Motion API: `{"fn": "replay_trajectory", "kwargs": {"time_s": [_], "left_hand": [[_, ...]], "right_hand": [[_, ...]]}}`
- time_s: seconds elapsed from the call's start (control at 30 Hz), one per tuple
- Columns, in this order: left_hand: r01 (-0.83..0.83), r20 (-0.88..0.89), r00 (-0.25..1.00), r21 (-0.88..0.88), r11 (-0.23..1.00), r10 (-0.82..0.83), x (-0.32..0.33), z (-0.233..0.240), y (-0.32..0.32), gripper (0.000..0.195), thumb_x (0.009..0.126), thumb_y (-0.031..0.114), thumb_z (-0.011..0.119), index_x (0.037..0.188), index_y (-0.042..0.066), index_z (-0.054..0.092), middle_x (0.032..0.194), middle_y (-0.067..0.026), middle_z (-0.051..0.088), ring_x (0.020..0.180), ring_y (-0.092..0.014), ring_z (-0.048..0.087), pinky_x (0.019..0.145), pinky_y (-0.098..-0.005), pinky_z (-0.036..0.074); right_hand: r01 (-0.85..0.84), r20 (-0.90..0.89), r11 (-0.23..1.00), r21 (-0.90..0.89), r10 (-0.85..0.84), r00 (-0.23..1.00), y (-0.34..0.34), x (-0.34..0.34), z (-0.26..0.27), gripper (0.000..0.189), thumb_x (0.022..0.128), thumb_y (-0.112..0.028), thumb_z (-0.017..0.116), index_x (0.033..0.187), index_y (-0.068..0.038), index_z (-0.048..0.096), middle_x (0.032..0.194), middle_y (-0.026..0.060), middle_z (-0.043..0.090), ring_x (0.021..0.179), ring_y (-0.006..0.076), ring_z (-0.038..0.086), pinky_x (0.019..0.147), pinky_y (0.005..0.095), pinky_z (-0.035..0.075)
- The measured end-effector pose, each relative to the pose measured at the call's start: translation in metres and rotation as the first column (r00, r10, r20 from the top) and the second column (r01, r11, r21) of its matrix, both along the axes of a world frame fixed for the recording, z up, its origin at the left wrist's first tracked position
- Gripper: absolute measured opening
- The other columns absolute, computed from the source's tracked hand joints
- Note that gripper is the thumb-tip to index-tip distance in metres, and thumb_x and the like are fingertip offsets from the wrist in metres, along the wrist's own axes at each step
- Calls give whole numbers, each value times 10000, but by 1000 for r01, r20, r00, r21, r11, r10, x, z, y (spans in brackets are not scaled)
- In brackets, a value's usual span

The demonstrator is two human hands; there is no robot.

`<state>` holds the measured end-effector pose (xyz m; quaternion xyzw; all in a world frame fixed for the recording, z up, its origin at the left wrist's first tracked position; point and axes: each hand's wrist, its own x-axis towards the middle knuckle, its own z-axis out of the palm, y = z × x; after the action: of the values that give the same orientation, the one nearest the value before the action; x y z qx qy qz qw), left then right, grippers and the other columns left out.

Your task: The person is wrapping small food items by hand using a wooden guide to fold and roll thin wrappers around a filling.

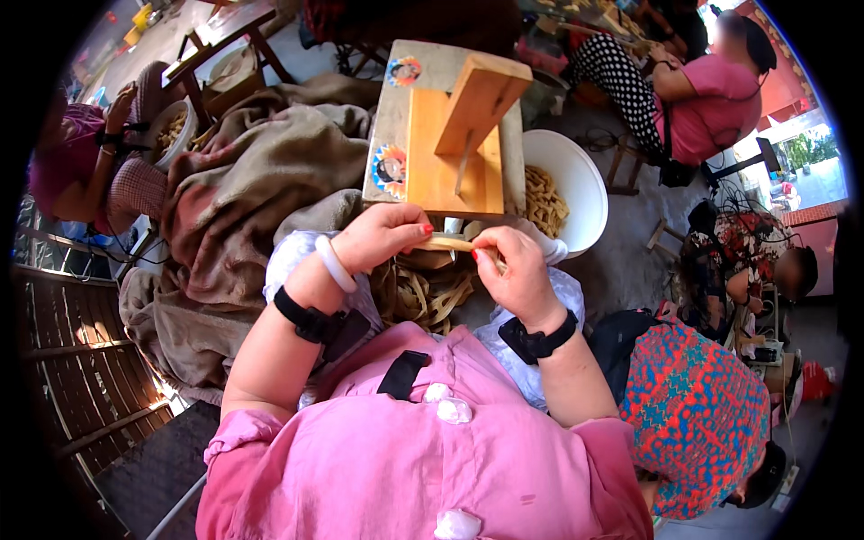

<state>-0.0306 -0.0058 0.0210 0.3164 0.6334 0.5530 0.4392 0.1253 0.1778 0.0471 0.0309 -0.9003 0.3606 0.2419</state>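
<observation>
A pale tan, flexible strip point(442, 244) is stretched between my two hands, just below the near edge of a wooden stand. Its left end is pinched by my left hand point(381, 236), thumb on top. Fingers of my right hand point(516, 270) grip the other end. The stand has a flat wooden base point(426, 162), a tilted wooden block point(482, 101) and a thin rod point(464, 165) between them. Below my hands, many loose tan strips point(428, 293) lie in a heap between my knees.
Right of the stand, a white bucket point(586, 196) holds short tan pieces point(545, 199). A rumpled brown blanket point(270, 169) covers a heap at left. Other people sit close by: one in a pink top point(705, 101), one in a patterned top point(695, 412), one at left point(81, 162).
</observation>
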Motion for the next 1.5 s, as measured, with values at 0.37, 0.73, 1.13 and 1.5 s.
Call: {"fn": "replay_trajectory", "kwargs": {"time_s": [0.37, 0.73, 1.13, 1.5], "left_hand": [[-480, -754, 522, 127, 868, 399, -37, -13, 58, 230, 959, 239, 608, 903, 16, 601, 701, 22, 549, 639, -57, 476, 552, -250, 414], [-84, 438, 899, 134, 987, 17, 22, 7, 27, 178, 969, 245, 586, 914, 78, 608, 772, 74, 519, 650, -24, 424, 569, -173, 333], [-157, 588, 795, 432, 888, -145, 22, -22, 19, 194, 942, 182, 611, 1073, 40, 631, 878, -29, 677, 713, -75, 568, 679, -180, 446], [343, -496, 818, 12, 939, -292, 46, -41, 26, 190, 853, 154, 661, 991, 31, 613, 901, -111, 650, 866, -234, 627, 791, -356, 496]], "right_hand": [[178, -59, 984, -9, -178, 982, 40, -74, -28, 96, 839, -48, 604, 935, -57, 602, 874, 154, 611, 806, 338, 615, 706, 396, 500], [-69, -105, 934, 350, 113, 988, -4, -4, 24, 328, 796, -63, 654, 1122, -64, 616, 1101, 124, 624, 1004, 308, 589, 859, 411, 467], [-215, 29, 949, 231, 214, 976, -17, 29, -14, 302, 801, 14, 603, 1089, -77, 600, 804, 114, 599, 743, 318, 593, 670, 414, 477], [34, -82, 918, 396, -1, 997, -24, 31, -35, 151, 815, -68, 637, 955, -82, 583, 796, 84, 621, 730, 292, 591, 653, 392, 455]]}}
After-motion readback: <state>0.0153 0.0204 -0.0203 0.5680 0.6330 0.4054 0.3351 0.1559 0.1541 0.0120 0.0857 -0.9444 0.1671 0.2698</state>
